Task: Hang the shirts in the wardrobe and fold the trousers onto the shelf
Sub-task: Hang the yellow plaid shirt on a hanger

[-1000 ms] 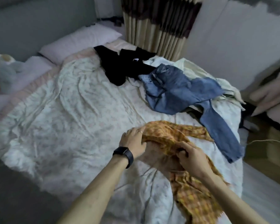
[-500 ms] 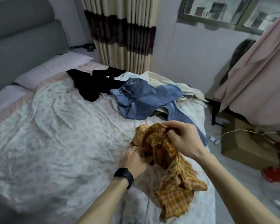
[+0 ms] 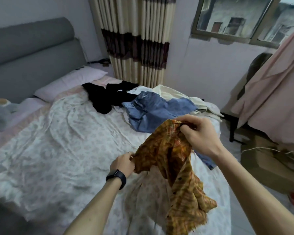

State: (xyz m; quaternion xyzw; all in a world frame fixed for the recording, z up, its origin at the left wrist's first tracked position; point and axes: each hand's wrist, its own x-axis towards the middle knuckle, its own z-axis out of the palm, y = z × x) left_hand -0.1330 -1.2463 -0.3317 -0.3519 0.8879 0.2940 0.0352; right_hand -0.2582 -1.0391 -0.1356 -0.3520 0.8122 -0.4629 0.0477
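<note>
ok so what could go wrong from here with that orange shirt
The orange plaid shirt hangs bunched and twisted between the left hand and right hand, so it may end up hung crooked unless it is shaken out first. Its loose lower end dangles near the bed edge and might drag on the floor.

Both bare forearms reach forward. The right hand (image 3: 199, 135), held higher, pinches the top of a plaid shirt (image 3: 161, 150); the left hand (image 3: 123, 164), lower, grips its edge.
</note>
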